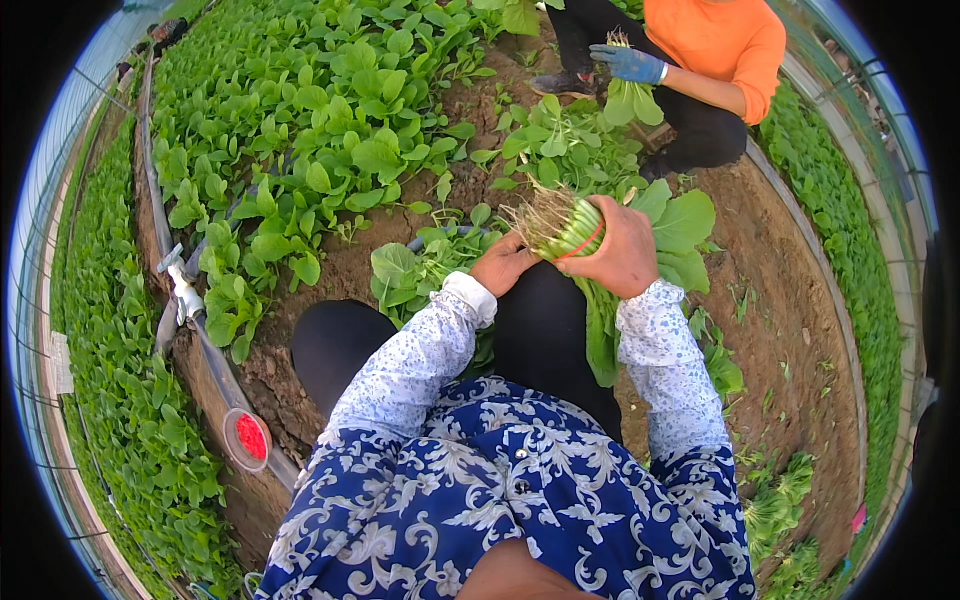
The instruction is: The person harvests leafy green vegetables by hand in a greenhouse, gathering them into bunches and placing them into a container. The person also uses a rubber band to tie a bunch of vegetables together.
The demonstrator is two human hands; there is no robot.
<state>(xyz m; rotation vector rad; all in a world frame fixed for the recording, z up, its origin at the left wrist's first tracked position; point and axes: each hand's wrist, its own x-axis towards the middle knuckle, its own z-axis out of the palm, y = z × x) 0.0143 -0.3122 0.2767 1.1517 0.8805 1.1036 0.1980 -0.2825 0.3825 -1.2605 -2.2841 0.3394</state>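
Note:
A bundle of leafy greens lies in my right hand, roots to the left and broad leaves to the right and below. A red rubber band circles its pale stems. My right thumb and fingers wrap around the stems close to the band. At the root end, my left hand is bent with its fingertips against or just under the roots; part of the fingers is hidden. The bundle is above my right knee.
Loose pulled greens lie ahead on the soil. A co-worker's blue-gloved hand holds another bunch. To the left are a pipe valve, a hose and a plastic tub of red bands. Bundled greens lie at lower right.

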